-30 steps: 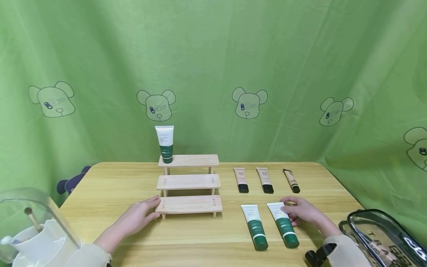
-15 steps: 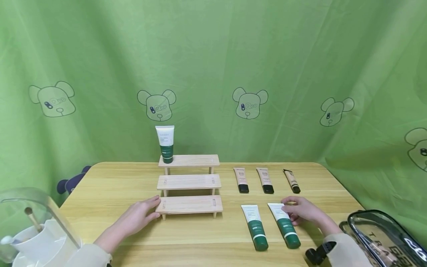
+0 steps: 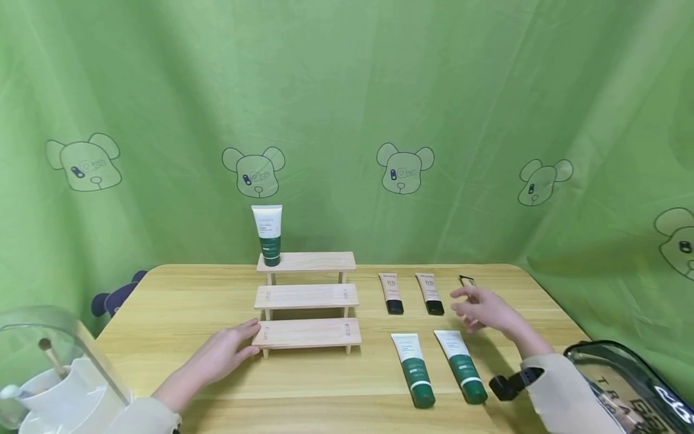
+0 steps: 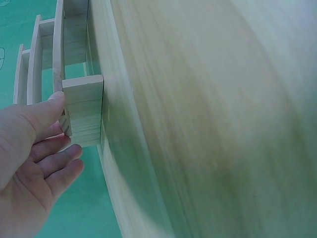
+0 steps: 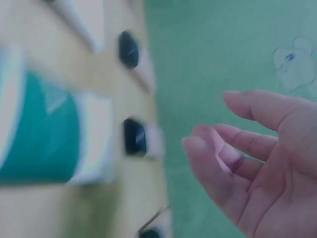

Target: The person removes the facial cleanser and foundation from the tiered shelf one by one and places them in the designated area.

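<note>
My left hand (image 3: pixel 225 355) pinches the left end of the lowest step of a three-tier wooden stand (image 3: pixel 306 333). In the left wrist view its thumb lies on the step's edge (image 4: pixel 58 59), with fingers beneath. Raised over the table, my right hand (image 3: pixel 485 310) holds nothing, its fingers loosely bent. Below it lies a white-and-green cream tube (image 3: pixel 461 366), apart from the hand; a matching cream tube (image 3: pixel 414 371) lies to its left. Behind the right hand, a small tan tube (image 3: pixel 467 281) is partly hidden. A third white-and-green tube (image 3: pixel 269 235) stands cap-down on the top step's left end.
Two beige BB cream tubes (image 3: pixel 391 293) with black caps lie at the back right of the wooden table (image 3: pixel 206 295). A clear zip pouch (image 3: pixel 629 380) sits at the right edge. At the front left stands a white holder (image 3: pixel 59 392) with a brush, under a clear cover.
My right hand has let go of the right-hand white-and-green tube and moved up and back, now in front of the small tan tube. The left hand has stayed on the stand.
</note>
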The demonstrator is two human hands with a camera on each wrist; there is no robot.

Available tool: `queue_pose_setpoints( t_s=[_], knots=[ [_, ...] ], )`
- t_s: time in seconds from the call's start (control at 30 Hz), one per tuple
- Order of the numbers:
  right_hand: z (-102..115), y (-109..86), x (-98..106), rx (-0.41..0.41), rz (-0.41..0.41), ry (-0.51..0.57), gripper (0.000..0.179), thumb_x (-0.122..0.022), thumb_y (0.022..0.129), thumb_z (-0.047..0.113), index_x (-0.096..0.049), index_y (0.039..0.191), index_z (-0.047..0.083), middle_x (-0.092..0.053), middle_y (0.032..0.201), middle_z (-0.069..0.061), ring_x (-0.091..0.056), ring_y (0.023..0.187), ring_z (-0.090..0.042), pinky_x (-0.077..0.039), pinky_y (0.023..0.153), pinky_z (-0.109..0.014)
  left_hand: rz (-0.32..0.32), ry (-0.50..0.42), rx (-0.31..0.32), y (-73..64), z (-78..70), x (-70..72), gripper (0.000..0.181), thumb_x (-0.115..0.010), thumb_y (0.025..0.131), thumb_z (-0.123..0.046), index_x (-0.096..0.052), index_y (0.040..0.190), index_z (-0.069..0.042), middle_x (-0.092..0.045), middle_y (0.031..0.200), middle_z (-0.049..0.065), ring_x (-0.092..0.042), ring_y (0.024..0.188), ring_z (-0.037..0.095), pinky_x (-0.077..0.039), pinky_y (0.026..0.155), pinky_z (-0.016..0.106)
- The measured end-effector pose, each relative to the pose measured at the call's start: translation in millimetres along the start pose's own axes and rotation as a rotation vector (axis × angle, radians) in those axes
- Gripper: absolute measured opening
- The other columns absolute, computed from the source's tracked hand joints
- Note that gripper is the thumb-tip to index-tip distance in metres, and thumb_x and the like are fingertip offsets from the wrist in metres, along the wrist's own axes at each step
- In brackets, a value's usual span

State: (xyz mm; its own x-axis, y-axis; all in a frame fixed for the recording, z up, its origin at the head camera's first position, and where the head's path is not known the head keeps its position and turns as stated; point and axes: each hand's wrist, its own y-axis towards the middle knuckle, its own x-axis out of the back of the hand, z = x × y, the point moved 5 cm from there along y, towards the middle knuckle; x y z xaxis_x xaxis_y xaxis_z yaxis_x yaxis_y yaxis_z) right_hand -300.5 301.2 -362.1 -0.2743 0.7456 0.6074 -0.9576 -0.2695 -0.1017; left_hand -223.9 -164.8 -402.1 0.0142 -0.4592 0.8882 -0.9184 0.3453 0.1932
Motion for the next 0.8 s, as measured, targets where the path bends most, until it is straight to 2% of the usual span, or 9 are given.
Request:
queue_pose_setpoints(
  t_s=[0.17, 0.4, 0.6, 0.8],
  knots=[
    [41.8, 18.2, 0.8, 0.113, -0.002, -0.014, 0.049, -0.059, 0.091, 0.018, -0.043, 0.127, -0.011, -0.056, 0.084, -0.014, -0.058, 0.074, -0.032, -0.057, 0.062, -0.038, -0.004, -0.003, 0.011, -0.9, 0.3, 0.0, 0.046, -0.067, 0.084, -0.017, -0.055, 0.123, 0.005, -0.049, 0.13, 0.019, -0.048, 0.116, 0.037, -0.037, 0.098, 0.049],
    [102.1, 39.2, -10.4, 0.241, -0.011, -0.019, 0.046, -0.061, 0.089, 0.017, -0.047, 0.125, -0.006, -0.059, 0.09, -0.014, -0.058, 0.077, -0.028, -0.057, 0.063, -0.034, -0.001, -0.006, 0.014, -0.2, 1.2, -1.5, 0.046, -0.067, 0.084, -0.017, -0.055, 0.123, 0.004, -0.049, 0.13, 0.019, -0.048, 0.116, 0.037, -0.037, 0.098, 0.049],
    [150.3, 58.4, -28.9, 0.313, -0.007, -0.01, 0.04, -0.061, 0.089, 0.015, -0.051, 0.123, -0.003, -0.06, 0.095, -0.014, -0.058, 0.08, -0.027, -0.057, 0.066, -0.034, -0.004, -0.008, 0.016, -0.4, 1.4, -1.4, 0.046, -0.067, 0.084, -0.017, -0.055, 0.123, 0.004, -0.049, 0.13, 0.019, -0.048, 0.116, 0.037, -0.037, 0.098, 0.049],
    [189.1, 77.7, -51.7, 0.366, 0.009, -0.009, 0.035, -0.061, 0.088, 0.013, -0.054, 0.12, -0.001, -0.06, 0.098, -0.016, -0.058, 0.082, -0.027, -0.056, 0.067, -0.035, -0.003, -0.008, 0.021, 0.3, 0.7, -1.1, 0.047, -0.066, 0.084, -0.018, -0.054, 0.123, 0.004, -0.049, 0.131, 0.018, -0.048, 0.117, 0.036, -0.037, 0.099, 0.048]
  ],
)
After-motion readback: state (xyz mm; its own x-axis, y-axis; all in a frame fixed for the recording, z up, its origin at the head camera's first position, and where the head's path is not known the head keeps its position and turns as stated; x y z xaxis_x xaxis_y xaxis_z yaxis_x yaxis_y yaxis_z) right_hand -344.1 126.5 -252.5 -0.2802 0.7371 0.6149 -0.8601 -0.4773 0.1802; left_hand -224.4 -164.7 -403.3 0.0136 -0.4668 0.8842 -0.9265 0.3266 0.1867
